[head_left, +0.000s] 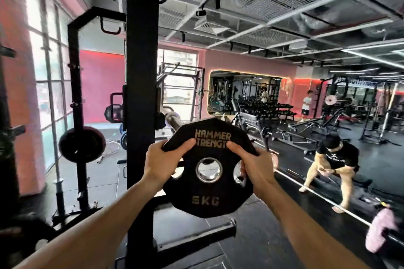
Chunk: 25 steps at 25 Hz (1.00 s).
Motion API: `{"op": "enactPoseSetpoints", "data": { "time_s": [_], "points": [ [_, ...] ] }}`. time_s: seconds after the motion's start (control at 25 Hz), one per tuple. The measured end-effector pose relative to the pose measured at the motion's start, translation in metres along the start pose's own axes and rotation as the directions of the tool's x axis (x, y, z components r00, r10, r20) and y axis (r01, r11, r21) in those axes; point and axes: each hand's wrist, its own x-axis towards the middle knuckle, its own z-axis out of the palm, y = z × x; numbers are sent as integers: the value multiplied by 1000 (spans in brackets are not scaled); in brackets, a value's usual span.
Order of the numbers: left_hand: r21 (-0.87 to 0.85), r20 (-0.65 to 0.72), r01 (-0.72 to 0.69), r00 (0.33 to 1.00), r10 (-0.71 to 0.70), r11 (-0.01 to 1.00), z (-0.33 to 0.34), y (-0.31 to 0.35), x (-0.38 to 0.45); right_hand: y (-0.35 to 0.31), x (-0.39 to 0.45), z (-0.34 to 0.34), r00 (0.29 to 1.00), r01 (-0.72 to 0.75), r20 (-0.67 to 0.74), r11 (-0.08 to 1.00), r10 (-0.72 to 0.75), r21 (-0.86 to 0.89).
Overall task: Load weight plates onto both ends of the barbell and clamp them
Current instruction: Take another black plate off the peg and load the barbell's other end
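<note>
Both hands grip a black 5 kg plate (208, 168) held upright in front of the rack upright (142, 94), face toward the camera. Left hand (162, 165) has its fingers (185, 144) wrapped over the plate's upper left edge; right hand (251, 167) clamps the upper right edge, thumb on the face, the rest of the fingers behind, partly through a grip slot. So both sets of fingers are closed on the plate, not free. Barbell sleeve (172, 119) sticks out just behind and above the plate's top edge, bare as far as can be seen; plate is not on it yet, centre hole (208, 170) sits lower than the sleeve tip. Step in hand looks like lining up and sliding the plate on. To do it well: raise the plate until the hole is level with the sleeve end, keep the plate square to the bar so it doesn't bind, push in with both hands evenly, keep fingers off the back face near the collar. No clamp visible in view. Another plate (82, 144) hangs on a storage peg at left. Far end of bar hidden behind the upright.
</note>
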Motion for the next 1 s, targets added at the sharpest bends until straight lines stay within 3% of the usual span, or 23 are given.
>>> {"op": "enactPoseSetpoints", "data": {
  "time_s": [0.52, 1.0],
  "points": [
    [64, -219, -77, 972, 89, 995, 14, 3, -5, 13, 49, 9, 971, 49, 227, 995, -69, 91],
    [202, -235, -55, 967, 103, 978, 23, 1, 23, 31, 82, 19, 967, 99, 222, 988, -124, 121]
  ]
}}
